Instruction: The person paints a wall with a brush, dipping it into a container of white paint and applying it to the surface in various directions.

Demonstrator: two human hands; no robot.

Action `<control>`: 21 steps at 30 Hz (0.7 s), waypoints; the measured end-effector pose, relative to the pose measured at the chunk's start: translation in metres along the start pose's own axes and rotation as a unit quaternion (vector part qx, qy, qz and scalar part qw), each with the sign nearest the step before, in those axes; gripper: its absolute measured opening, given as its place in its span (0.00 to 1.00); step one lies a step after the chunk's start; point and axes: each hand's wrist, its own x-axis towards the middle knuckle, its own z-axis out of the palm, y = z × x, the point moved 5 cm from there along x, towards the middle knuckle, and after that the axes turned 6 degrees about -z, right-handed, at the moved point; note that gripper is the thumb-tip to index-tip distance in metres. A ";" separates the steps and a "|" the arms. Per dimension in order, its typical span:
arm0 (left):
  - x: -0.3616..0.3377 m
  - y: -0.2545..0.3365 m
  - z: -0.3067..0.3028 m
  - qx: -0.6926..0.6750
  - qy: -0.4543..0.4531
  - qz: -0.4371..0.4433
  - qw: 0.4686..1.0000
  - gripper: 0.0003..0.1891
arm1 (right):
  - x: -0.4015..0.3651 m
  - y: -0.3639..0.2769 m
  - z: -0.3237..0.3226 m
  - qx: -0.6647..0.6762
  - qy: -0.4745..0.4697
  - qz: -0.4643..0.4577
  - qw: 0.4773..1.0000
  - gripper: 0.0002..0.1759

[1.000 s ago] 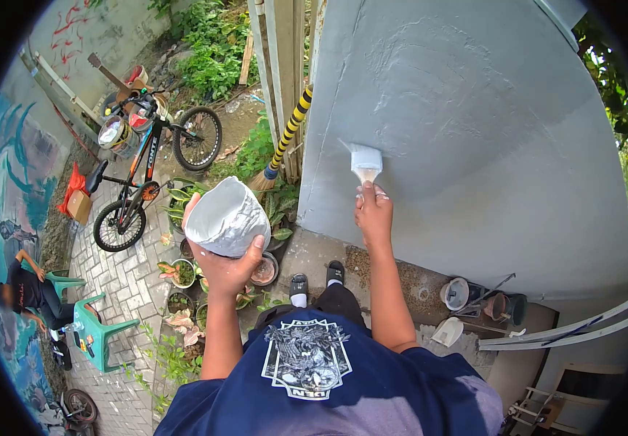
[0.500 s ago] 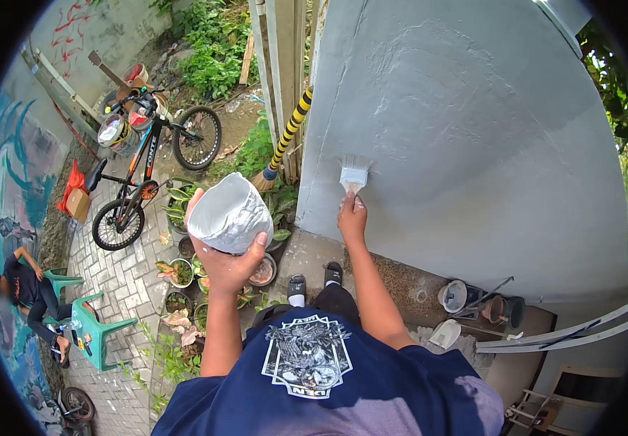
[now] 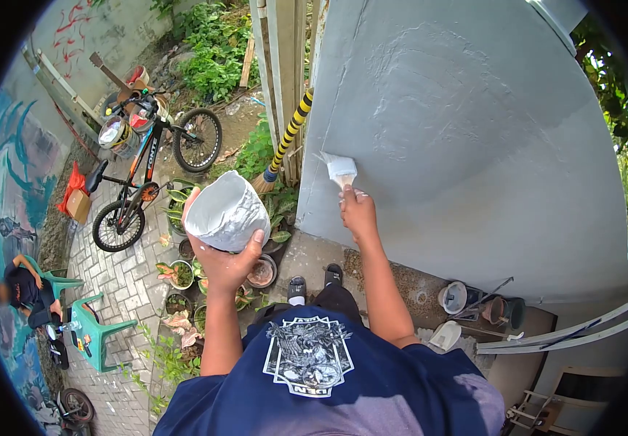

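Observation:
A white, paint-smeared bowl-like container (image 3: 228, 214) is held in my left hand (image 3: 228, 266), with the thumb along its near side. My right hand (image 3: 358, 212) grips the handle of a wide paintbrush (image 3: 341, 168). The brush head lies against the grey wall (image 3: 467, 145) near its left edge, with the bristles tilted up and to the left. Whatever is inside the container is hard to make out beyond its pale inner wall.
A yellow-and-black striped broom (image 3: 292, 129) leans left of the wall. Potted plants (image 3: 180, 274) and a bicycle (image 3: 139, 174) stand at left. A seated person (image 3: 23, 285) is beside a green table (image 3: 92, 334). Buckets (image 3: 453, 296) sit at lower right.
My right hand and the brush have shifted slightly, the brush head moving left and its bristles now pointing up-left. The seated person at far left has changed posture.

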 end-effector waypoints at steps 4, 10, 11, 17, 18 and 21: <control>0.003 0.007 0.007 -0.045 0.008 0.002 0.999 0.55 | -0.049 -0.108 -0.005 0.098 0.039 -0.193 0.976 0.17; 0.004 0.009 0.012 -0.046 -0.009 0.009 0.999 0.55 | -0.006 -0.111 0.005 0.048 0.061 -0.248 0.966 0.19; 0.004 0.011 0.012 -0.046 -0.007 0.010 0.999 0.55 | 0.009 -0.081 0.011 0.000 0.080 -0.257 0.963 0.20; 0.000 0.004 -0.001 -0.012 0.010 -0.012 1.000 0.56 | 0.063 0.110 0.048 -0.141 0.124 -0.251 0.949 0.23; -0.001 0.003 -0.004 -0.008 0.011 -0.015 1.000 0.56 | 0.068 0.133 0.049 -0.174 0.146 -0.288 0.930 0.23; -0.004 0.004 -0.009 0.027 0.032 -0.001 0.999 0.55 | 0.065 0.214 0.044 0.002 0.027 0.225 0.974 0.25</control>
